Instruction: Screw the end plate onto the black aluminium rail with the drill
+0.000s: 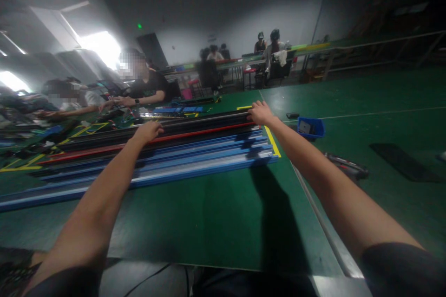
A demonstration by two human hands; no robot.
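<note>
Several long, straight bars lie side by side across the green table. The farther ones include a black bar (205, 124), then a red bar (209, 132), with blue bars (209, 162) nearer to me. My left hand (149, 132) is at the black bar, fingers curled over it, left of the middle. At its right end, my right hand (260, 113) has its fingers bent around the black bar. The undersides of both hands are hidden, and the picture is somewhat blurred.
The green table (209, 213) has yellow tape marks (272, 141). On the right are a blue bin (311, 127) with dark items, a dark tool (348, 167) and a black flat mat (404, 161). A co-worker (149, 84) sits across at the left, near wires and parts.
</note>
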